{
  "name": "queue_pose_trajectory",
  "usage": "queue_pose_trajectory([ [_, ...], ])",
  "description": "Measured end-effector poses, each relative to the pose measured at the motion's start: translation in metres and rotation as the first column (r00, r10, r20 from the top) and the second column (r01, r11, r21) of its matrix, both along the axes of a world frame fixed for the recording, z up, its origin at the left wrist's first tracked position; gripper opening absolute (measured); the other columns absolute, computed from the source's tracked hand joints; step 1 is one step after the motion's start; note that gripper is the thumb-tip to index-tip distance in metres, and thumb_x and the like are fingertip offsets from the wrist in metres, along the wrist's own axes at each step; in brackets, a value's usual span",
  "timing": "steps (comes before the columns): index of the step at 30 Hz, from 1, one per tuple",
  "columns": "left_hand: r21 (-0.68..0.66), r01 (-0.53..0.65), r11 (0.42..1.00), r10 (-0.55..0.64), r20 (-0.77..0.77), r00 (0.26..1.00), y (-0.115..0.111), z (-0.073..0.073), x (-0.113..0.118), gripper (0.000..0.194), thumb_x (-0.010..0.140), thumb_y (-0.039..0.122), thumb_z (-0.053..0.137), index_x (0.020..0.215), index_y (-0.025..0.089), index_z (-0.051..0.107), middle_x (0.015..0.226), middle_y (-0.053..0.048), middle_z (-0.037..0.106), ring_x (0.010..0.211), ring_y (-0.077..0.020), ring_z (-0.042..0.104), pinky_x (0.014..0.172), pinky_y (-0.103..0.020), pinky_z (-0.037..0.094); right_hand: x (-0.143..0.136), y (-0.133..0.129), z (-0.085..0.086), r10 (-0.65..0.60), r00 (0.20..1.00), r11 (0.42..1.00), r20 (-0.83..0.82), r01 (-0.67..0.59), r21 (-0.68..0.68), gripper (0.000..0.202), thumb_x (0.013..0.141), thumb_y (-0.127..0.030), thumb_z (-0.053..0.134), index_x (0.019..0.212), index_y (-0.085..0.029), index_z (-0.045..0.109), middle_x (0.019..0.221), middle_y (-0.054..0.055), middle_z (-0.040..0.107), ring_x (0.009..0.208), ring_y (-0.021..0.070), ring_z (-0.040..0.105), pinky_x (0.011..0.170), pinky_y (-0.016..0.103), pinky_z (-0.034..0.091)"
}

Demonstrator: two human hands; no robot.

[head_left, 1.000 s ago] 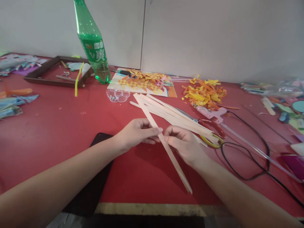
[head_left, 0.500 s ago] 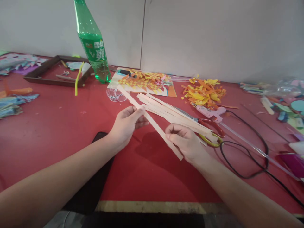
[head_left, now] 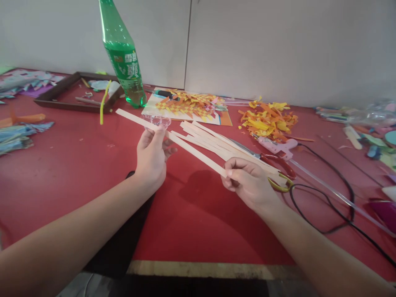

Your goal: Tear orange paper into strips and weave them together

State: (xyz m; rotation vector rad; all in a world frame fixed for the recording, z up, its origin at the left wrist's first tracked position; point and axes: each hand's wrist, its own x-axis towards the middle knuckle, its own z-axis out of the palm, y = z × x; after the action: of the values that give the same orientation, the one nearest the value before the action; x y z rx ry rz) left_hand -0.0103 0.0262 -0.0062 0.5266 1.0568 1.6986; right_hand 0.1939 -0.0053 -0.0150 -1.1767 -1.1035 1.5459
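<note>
Red tabletop [head_left: 77,173], grey wall [head_left: 262,49] behind. L hand [head_left: 151,159] pinches pale strip [head_left: 196,153] nr middle, R hand [head_left: 247,181] pinches its closer end, above tabletop, back from front edge. Light, even tension prob. avoids creasing.

Basically a craft workspace: I've got scissors [head_left: 274,157] right by my right hand [head_left: 246,181], a pink glue gun [head_left: 278,147] and a heap of orange-yellow paper scraps [head_left: 266,122] past it, plus checkered paper weaving [head_left: 188,106] beyond my left hand [head_left: 151,159].

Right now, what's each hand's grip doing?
Left hand: closed, pinching a pale strip partway along.
Right hand: closed, pinching that pale strip near its lower end.
</note>
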Motion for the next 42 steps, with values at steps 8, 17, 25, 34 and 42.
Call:
queue_pose_trajectory([
  [8, -0.177, 0.127, 0.976, -0.1, 0.15, 0.984, 0.008, -0.002, -0.002, 0.018, 0.087, 0.015, 0.059, 0.07, 0.016, 0.052, 0.064, 0.005, 0.054, 0.051, -0.0067, 0.06, 0.049, -0.017, 0.053, 0.01, 0.001, 0.017, -0.071, 0.95, 0.988, -0.304, 0.109, 0.11, 0.016, 0.065, -0.02, 0.061, 0.054, -0.018, 0.05, 0.052, -0.004, 0.043, 0.045, 0.0076, 0.041, 0.042, 0.022, 0.03],
  [17, -0.277, 0.89, 0.362, -0.928, -0.195, 0.316, -0.023, 0.001, 0.012, 0.017, 0.085, 0.03, 0.066, 0.082, 0.014, 0.06, 0.073, -0.001, 0.066, 0.06, -0.0102, 0.066, 0.058, -0.022, 0.058, 0.001, -0.001, -0.003, 0.002, 0.999, 0.999, 0.046, -0.004, 0.032, 0.027, 0.081, -0.042, 0.067, 0.072, -0.017, 0.067, 0.062, 0.0, 0.057, 0.049, 0.0094, 0.047, 0.044, 0.023, 0.033],
  [25, -0.302, 0.875, 0.379, -0.88, -0.411, 0.24, -0.028, -0.004, 0.014, 0.033, 0.077, 0.041, 0.073, 0.088, 0.015, 0.057, 0.085, -0.003, 0.064, 0.065, -0.0125, 0.065, 0.057, -0.026, 0.058, 0.004, -0.005, -0.003, 0.14, 0.975, 0.98, 0.175, -0.162, 0.119, 0.024, 0.085, -0.032, 0.063, 0.066, -0.018, 0.061, 0.056, -0.003, 0.053, 0.05, 0.0091, 0.042, 0.05, 0.025, 0.034],
  [34, -0.025, 0.641, 0.767, -0.641, -0.048, 0.766, -0.021, 0.005, 0.013, 0.019, 0.08, 0.033, 0.072, 0.084, 0.017, 0.061, 0.09, 0.001, 0.057, 0.07, -0.0078, 0.06, 0.06, -0.021, 0.058, 0.008, -0.007, -0.004, 0.24, 0.968, 0.967, 0.078, -0.245, 0.074, 0.022, 0.078, -0.02, 0.053, 0.057, -0.02, 0.045, 0.053, -0.004, 0.043, 0.051, 0.0116, 0.037, 0.053, 0.029, 0.027],
  [42, -0.076, 0.635, 0.769, -0.639, -0.058, 0.767, -0.019, 0.0, 0.011, 0.014, 0.078, 0.025, 0.075, 0.076, 0.015, 0.065, 0.075, 0.001, 0.062, 0.068, -0.0073, 0.062, 0.066, -0.019, 0.057, 0.01, -0.007, -0.008, 0.267, 0.955, 0.954, 0.132, -0.281, 0.101, 0.022, 0.078, -0.02, 0.053, 0.059, -0.019, 0.044, 0.056, -0.004, 0.041, 0.053, 0.0115, 0.036, 0.054, 0.029, 0.027],
])
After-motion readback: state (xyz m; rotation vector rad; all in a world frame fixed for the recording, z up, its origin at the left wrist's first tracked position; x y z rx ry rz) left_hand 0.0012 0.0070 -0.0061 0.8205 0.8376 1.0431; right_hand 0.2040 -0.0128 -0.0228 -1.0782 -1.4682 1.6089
